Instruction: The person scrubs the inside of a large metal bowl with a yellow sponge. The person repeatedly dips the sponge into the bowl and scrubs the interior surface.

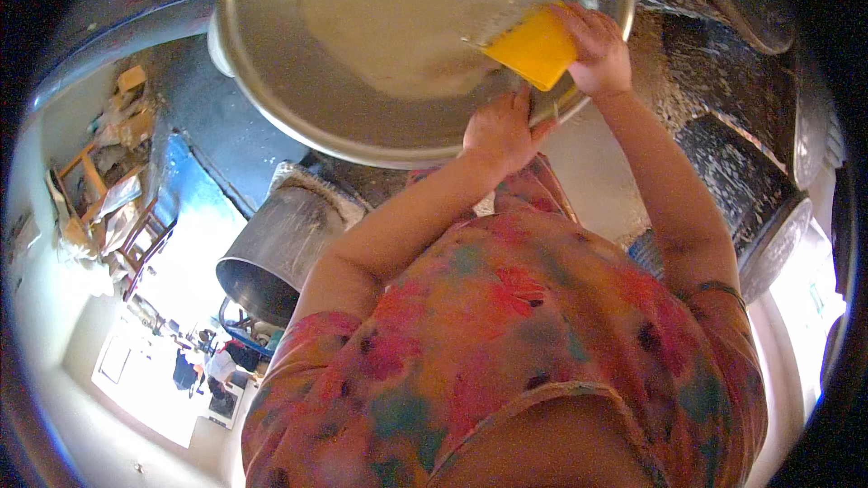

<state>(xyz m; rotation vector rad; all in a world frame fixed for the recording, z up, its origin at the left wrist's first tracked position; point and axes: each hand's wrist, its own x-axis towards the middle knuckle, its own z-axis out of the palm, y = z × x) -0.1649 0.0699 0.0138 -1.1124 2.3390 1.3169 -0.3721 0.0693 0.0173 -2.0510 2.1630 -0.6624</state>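
Before me is a wide metal basin [271, 98] with a pale, smooth mass like batter or dough [400, 20] across its bottom. My right hand [598, 47], over the basin's right side, grips a flat yellow plastic scraper [532, 47]. Pale residue smears the scraper's far edge, and it is held at a tilt. Just below it, my left hand [502, 127] rests at the near inner wall and rim, fingers extended and thumb apart. Nothing shows in that hand, though its palm side is hidden.
Left of me, a large metal pot [271, 257] stands close to my elbow. A dark, pale-spattered vessel [739, 176] is beside my right arm. Wooden pieces and clutter [102, 183] lie farther left, past a blue surface [203, 115]. A person [224, 366] appears in the bright background.
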